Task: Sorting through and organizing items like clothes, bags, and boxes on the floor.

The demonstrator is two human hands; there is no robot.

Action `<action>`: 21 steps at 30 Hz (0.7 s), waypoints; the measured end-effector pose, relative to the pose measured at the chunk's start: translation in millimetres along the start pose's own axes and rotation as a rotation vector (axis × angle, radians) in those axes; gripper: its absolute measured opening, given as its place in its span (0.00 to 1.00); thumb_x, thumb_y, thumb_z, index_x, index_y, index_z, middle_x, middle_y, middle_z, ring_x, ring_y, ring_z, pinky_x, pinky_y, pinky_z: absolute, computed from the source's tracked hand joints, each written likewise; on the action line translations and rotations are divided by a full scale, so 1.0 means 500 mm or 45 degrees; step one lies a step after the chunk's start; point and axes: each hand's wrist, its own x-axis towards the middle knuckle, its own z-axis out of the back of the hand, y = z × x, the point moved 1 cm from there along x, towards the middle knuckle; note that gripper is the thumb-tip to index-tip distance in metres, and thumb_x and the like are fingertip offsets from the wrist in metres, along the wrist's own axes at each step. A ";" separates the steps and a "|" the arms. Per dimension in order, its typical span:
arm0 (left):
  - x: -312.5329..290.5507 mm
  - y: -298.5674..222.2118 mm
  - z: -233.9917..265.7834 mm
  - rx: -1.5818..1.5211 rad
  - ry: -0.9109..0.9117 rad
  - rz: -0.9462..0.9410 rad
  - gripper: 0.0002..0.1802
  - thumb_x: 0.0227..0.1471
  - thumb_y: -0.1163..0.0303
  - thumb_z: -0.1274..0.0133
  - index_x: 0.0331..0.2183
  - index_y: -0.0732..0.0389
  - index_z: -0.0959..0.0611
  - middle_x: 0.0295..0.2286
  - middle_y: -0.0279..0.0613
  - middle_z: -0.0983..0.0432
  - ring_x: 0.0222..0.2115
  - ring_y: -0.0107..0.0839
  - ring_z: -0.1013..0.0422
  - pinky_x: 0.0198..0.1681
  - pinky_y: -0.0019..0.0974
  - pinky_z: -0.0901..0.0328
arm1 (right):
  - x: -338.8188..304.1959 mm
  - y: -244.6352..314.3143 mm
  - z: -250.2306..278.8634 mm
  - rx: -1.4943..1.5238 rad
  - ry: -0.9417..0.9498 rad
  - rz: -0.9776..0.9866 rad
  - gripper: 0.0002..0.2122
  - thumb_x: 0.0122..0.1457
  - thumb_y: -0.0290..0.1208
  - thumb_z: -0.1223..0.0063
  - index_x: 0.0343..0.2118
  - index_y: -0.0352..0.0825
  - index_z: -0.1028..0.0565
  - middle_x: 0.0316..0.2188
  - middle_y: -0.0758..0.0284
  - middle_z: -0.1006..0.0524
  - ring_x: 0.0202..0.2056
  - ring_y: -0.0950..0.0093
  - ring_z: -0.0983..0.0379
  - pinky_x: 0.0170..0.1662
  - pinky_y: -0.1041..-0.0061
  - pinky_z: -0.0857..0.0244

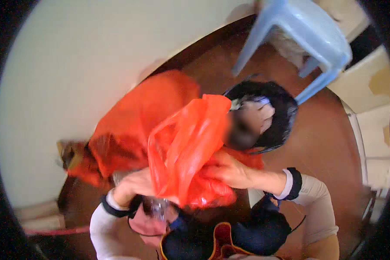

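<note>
A crumpled red plastic bag (pixel 188 151) hangs between my two hands in front of my lap. On its right side, my right hand (pixel 234 171) is closed on the bag, with the fingertips sunk in its folds. At the bag's left edge, my left hand (pixel 138 184) grips it, its fingers mostly hidden behind the plastic. Just below the left hand shows a clear plastic item (pixel 158 209) whose kind I cannot make out. A larger orange-red bag (pixel 138 115), full and bulging, stands behind on the left.
Beyond my right hand stands a bin with a black liner (pixel 284 117), with pale crumpled waste inside. A light blue plastic stool (pixel 310 32) is at the far right. The pale wall (pixel 73 73) bounds the left, above the reddish-brown floor (pixel 320 134). Something pink (pixel 147 223) lies near my lap.
</note>
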 end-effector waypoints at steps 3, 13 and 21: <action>-0.033 0.067 -0.073 -0.121 -0.125 0.115 0.32 0.45 0.70 0.50 0.52 0.62 0.41 0.49 0.40 0.39 0.49 0.32 0.42 0.53 0.35 0.47 | 0.039 0.006 -0.092 0.098 0.106 -0.036 0.17 0.56 0.32 0.58 0.46 0.29 0.35 0.38 0.67 0.29 0.42 0.79 0.35 0.46 0.79 0.41; -0.471 0.194 0.005 -1.005 -1.663 0.068 0.31 0.46 0.67 0.50 0.51 0.60 0.40 0.49 0.40 0.40 0.50 0.34 0.42 0.53 0.40 0.46 | 0.091 -0.054 -0.074 -0.727 -0.012 -0.128 0.18 0.53 0.36 0.53 0.44 0.30 0.34 0.40 0.57 0.32 0.43 0.66 0.35 0.46 0.69 0.41; -0.436 0.219 -0.020 -0.846 -2.001 0.191 0.28 0.46 0.68 0.51 0.50 0.60 0.39 0.46 0.39 0.38 0.47 0.38 0.40 0.52 0.42 0.44 | 0.198 -0.169 -0.087 -1.897 0.090 0.107 0.17 0.47 0.35 0.51 0.39 0.32 0.33 0.34 0.58 0.29 0.41 0.60 0.38 0.43 0.61 0.47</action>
